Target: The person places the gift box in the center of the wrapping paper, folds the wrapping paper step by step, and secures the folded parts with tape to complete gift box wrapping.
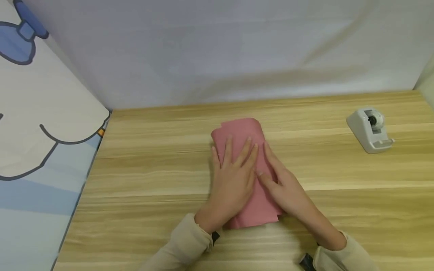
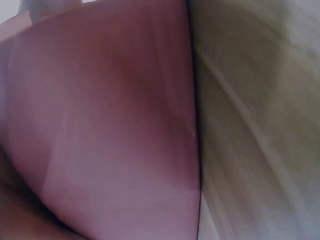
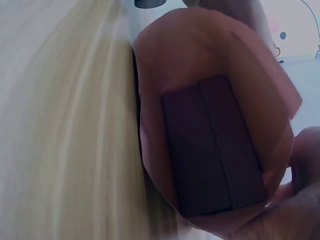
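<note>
A pink paper wrap lies on the wooden table, folded over into a long tube. Through its open end, the right wrist view shows a dark box inside, with a seam along its face. My left hand rests flat on top of the paper, fingers spread and pointing away. Along the paper's right edge lies my right hand, its index finger straight and its thumb on the upper face; its other fingers are mostly hidden. Pink paper fills much of the left wrist view.
A white tape dispenser with a roll in it stands at the table's back right. Behind the wooden table rises a pale wall. A cartoon-printed panel borders the left side.
</note>
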A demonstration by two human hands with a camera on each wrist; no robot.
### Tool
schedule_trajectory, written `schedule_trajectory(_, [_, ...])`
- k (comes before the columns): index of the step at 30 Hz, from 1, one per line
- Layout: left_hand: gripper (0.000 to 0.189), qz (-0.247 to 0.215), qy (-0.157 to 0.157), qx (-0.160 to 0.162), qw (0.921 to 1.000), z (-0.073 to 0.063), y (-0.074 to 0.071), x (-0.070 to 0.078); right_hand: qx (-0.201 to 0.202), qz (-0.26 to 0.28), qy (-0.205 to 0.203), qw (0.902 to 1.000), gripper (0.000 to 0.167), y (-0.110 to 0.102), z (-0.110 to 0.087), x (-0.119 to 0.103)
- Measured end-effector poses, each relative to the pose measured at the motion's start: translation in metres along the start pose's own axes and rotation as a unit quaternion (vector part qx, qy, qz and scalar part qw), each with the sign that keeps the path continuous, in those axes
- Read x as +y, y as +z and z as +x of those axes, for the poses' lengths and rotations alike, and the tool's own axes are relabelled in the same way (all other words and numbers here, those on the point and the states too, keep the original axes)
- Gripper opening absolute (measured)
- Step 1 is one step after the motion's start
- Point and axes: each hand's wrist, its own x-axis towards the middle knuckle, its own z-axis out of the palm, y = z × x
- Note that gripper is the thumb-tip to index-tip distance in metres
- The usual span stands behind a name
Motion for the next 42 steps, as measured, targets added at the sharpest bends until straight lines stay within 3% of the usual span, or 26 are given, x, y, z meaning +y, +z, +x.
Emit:
schedule_trajectory(11, [0.056,-0.034,0.001,-0.007,0.9994,-0.0009,-0.0027,-0.0022,-0.006,-0.043,-0.033,0.9985,0.062,0.0004,0.0008,0.0019])
schedule_trajectory(15, [0.055,-0.094,-0.005,0.003,0.9956,-0.0008,-0.0024,-0.0015,-0.008,-0.026,-0.03,0.9992,0.059,-0.0018,0.0013,0.0027])
schedule_trajectory(21, [0.053,-0.194,-0.011,0.035,0.9802,-0.0001,-0.0046,-0.0026,-0.009,-0.013,-0.036,0.9992,0.058,-0.0024,0.0029,0.0028])
schedule_trajectory(23, [0.053,-0.2,-0.012,0.032,0.9792,0.0001,-0.006,-0.0025,-0.009,-0.013,-0.035,0.9993,0.058,-0.0023,0.003,0.0025])
schedule_trajectory(30, [0.055,-0.161,-0.014,0.009,0.9869,-0.0005,-0.0063,-0.0011,-0.012,0.006,-0.005,0.9999,0.065,-0.0059,0.0012,0.0017])
schedule_trajectory(34, [0.056,-0.195,-0.016,0.034,0.9802,-0.0013,-0.0041,-0.0023,-0.008,-0.002,-0.005,0.9999,0.069,-0.0063,0.0015,0.0038])
schedule_trajectory(38, [0.057,-0.233,-0.019,0.054,0.9707,-0.001,-0.002,-0.0033,0.005,-0.038,-0.031,0.9988,0.067,-0.0028,0.0036,0.0057])
schedule_trajectory(42, [0.059,-0.224,-0.025,0.04,0.9734,0.0004,-0.0029,-0.0021,0.018,-0.081,-0.047,0.9955,0.064,0.001,0.0026,0.0048])
